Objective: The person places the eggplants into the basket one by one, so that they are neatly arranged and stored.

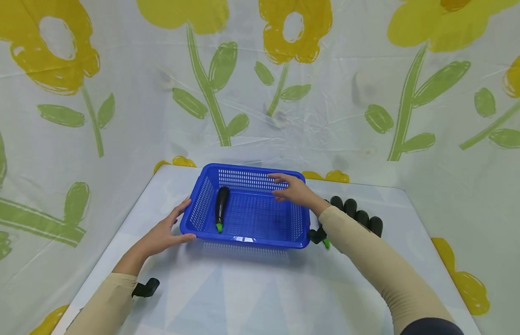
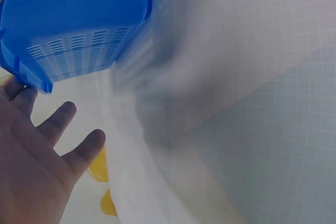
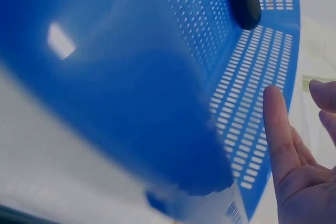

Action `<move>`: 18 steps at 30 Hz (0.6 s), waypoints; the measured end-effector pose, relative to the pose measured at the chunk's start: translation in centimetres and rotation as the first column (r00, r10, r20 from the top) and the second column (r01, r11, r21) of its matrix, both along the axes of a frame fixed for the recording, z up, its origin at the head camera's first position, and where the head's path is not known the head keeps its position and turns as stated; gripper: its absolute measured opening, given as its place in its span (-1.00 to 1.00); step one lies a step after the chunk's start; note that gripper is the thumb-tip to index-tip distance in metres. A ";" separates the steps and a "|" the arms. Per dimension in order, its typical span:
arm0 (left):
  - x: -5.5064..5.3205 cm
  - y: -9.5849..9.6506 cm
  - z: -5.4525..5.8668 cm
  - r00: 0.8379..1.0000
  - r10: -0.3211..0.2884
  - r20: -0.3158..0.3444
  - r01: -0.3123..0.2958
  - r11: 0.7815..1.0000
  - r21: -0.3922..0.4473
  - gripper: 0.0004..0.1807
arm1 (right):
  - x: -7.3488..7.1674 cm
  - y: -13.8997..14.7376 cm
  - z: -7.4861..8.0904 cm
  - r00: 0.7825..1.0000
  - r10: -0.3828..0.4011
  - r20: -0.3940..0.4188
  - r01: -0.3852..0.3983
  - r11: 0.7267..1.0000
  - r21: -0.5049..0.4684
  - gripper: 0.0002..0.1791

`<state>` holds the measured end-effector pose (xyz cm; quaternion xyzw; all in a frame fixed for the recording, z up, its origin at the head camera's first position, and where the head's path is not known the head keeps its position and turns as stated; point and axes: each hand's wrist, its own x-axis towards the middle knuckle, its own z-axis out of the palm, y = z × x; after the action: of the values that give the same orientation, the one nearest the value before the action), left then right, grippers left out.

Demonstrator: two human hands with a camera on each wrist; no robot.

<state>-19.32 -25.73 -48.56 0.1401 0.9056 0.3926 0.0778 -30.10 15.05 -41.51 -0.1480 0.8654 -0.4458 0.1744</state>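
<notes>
A blue plastic basket [image 1: 247, 242] with slotted walls sits on the table. Inside it, toward the left, lies a dark eggplant [image 1: 221, 204] with its green stem end facing me. My left hand [image 1: 169, 231] is at the basket's left end, fingers spread; some fingertips touch the rim in the left wrist view. Over the right part of the basket hovers my right hand [image 1: 296, 190], fingers loosely extended and holding nothing. In the right wrist view, the right hand [image 3: 296, 166] is beside the slotted wall, apart from the eggplant [image 3: 245, 1].
Right of the basket lie several dark, rounded vegetables [image 1: 362, 217], partly hidden by my right sleeve; a green stem end [image 1: 327, 244] shows below them. Flower-patterned sheeting [image 1: 327, 130] surrounds the pale table [image 1: 243, 298]. A black wrist mount [image 1: 146, 287] juts from my left cuff.
</notes>
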 end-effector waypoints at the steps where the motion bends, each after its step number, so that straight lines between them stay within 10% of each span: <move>1: 0.0 0.0 0.0 1.000 0.000 0.000 0.000 1.000 0.000 0.21 | 0.0 0.2 -0.1 1.000 0.001 -0.001 -0.001 1.000 -0.004 -0.37; 18: -0.2 0.0 -0.3 1.000 -0.004 -0.006 0.004 1.000 0.002 0.20 | 0.4 3.1 -0.9 0.997 -0.049 -0.053 0.049 0.999 -0.003 -0.40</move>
<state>-19.51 -25.76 -48.85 0.1432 0.9052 0.3928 0.0760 -29.75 18.18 -42.37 -0.1388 0.8728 -0.4465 0.1402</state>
